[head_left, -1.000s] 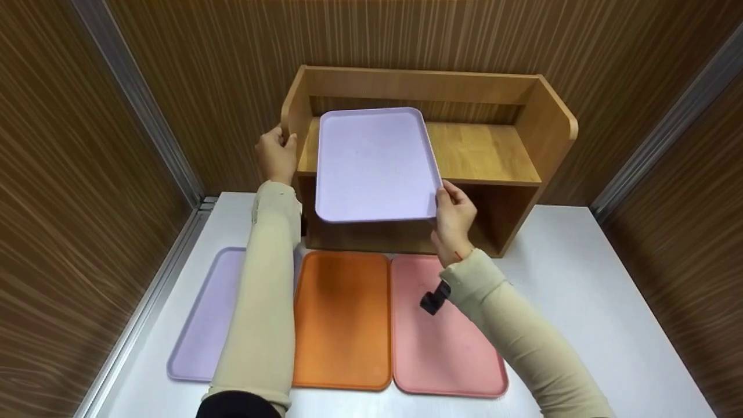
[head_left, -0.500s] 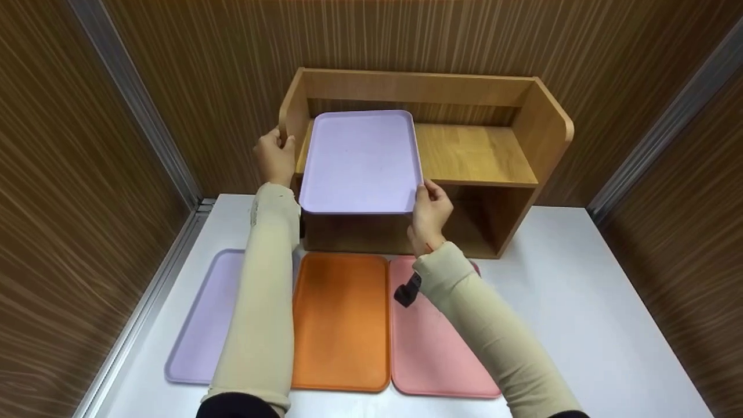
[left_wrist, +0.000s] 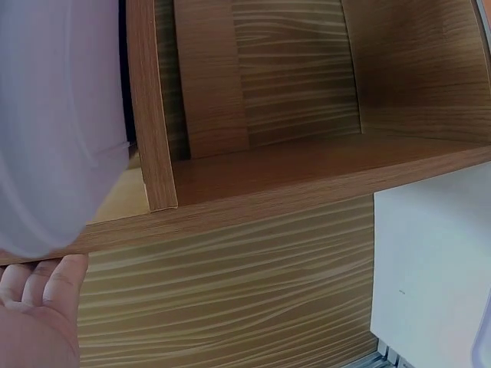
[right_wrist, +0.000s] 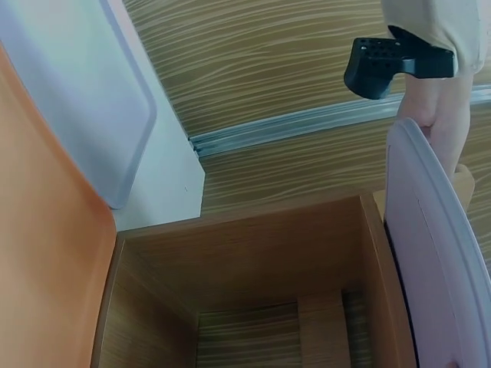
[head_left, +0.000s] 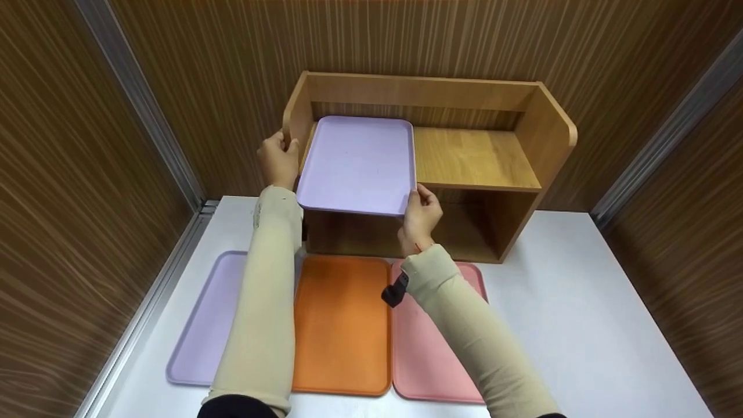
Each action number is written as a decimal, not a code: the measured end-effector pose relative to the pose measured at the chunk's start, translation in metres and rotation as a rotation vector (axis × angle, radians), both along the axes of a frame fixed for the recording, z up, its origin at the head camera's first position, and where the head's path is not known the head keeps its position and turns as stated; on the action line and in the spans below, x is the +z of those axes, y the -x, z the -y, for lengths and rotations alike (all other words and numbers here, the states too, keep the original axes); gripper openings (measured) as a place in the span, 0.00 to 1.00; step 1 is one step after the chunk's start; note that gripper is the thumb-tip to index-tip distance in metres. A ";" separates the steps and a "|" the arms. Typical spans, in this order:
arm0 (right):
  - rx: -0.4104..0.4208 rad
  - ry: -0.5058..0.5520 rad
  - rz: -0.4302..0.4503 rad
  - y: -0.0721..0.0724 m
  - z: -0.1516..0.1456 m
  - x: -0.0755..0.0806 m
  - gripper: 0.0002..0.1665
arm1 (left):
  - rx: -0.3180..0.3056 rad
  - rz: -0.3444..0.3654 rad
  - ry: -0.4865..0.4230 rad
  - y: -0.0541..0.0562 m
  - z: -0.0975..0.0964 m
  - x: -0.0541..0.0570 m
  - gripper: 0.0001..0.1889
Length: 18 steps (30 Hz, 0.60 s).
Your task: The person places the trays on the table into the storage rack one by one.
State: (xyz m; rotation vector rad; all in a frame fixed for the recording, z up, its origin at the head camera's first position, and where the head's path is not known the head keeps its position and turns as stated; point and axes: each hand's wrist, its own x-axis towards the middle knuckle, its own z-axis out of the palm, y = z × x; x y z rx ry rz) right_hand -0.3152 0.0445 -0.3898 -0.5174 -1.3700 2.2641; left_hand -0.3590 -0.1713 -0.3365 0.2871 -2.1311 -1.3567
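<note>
A lavender tray (head_left: 361,165) lies over the left part of the upper board of a wooden desktop shelf (head_left: 479,158), its near edge jutting out past the front. My right hand (head_left: 422,213) pinches the tray at its near right corner. At the shelf's left side, my left hand (head_left: 278,159) grips the front edge of the upright side panel. From the left wrist view, the fingers of the left hand (left_wrist: 42,307) bend against that panel, and the tray's underside (left_wrist: 61,115) shows nearby. Only a trace of the right hand shows in the right wrist view.
Flat on the white table (head_left: 580,302) lie a second lavender tray (head_left: 203,325), an orange tray (head_left: 342,325) and a pink tray (head_left: 432,348), side by side before the shelf. My forearms partly cover the lavender and pink ones. Wood-grain walls (head_left: 406,35) enclose the table.
My right hand has moved the held tray leftward and lowered it onto the upper board, close to the left side panel. The left hand has kept its place on the panel.
</note>
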 end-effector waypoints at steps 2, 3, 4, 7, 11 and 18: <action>0.025 0.007 0.006 0.000 0.001 -0.001 0.12 | -0.002 0.004 0.003 -0.001 0.000 0.000 0.06; 0.038 0.007 0.009 0.000 0.002 -0.001 0.12 | -0.003 0.003 0.005 0.000 0.001 -0.001 0.06; 0.052 0.007 0.013 0.000 0.002 -0.001 0.13 | -0.005 0.006 0.007 0.000 0.001 -0.001 0.07; 0.089 0.002 0.020 0.001 0.000 0.000 0.13 | -0.019 0.015 -0.010 -0.001 0.001 -0.001 0.08; 0.157 0.000 0.028 0.001 -0.005 0.001 0.13 | -0.033 0.019 -0.027 0.000 0.001 -0.002 0.09; 0.361 0.089 0.086 0.001 -0.018 0.003 0.18 | -0.036 0.006 -0.019 0.000 0.001 -0.002 0.10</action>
